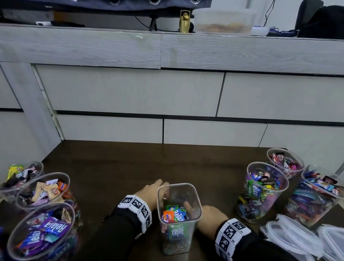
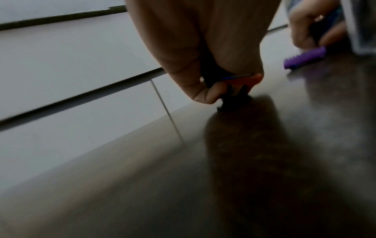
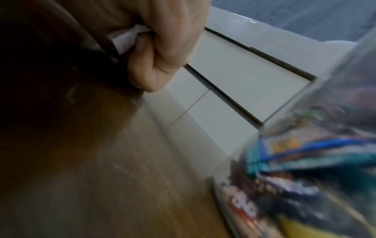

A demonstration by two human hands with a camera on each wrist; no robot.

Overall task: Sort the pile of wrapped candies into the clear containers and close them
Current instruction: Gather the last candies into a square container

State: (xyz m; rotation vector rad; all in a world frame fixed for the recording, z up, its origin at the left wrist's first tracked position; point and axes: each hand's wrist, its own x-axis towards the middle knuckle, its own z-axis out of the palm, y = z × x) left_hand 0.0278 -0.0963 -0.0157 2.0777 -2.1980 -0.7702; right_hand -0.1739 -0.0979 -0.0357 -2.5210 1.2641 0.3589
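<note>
Nearest the camera, at 6 o'clock in the head view, both forearms in black sleeves [image 1: 106,240] reach around a square clear container [image 1: 180,219] standing on the dark table [image 1: 112,166]. This container is partly filled with wrapped candies [image 1: 174,213] and has no lid.

Largest items first: the grey drawer unit [image 1: 163,93] spans the background from 9 to 3 o'clock. Three round open tubs [image 1: 41,231] of sorted candy stand at 8 to 9 o'clock; three more tubs [image 1: 263,191] stand at 3 to 4 o'clock. A stack of clear lids [image 1: 290,238] lies at 5 o'clock, none yet fitted.

The left hand [image 2: 203,56], just behind the square container at its 11 o'clock, pinches an orange-and-blue candy [image 2: 242,78] between thumb and fingers, with a dark piece below it just at the tabletop. The right hand [image 3: 158,48], at the container's 3 o'clock, is curled round a white wrapper [image 3: 126,38]. A purple candy [image 2: 305,58] lies loose on the table beside the container, under the right hand's fingers.

Progress, as judged: sorting appears nearly complete, since almost no pile remains on the table. Remaining: drop the held pieces and the purple one into their containers, then fit all lids.
</note>
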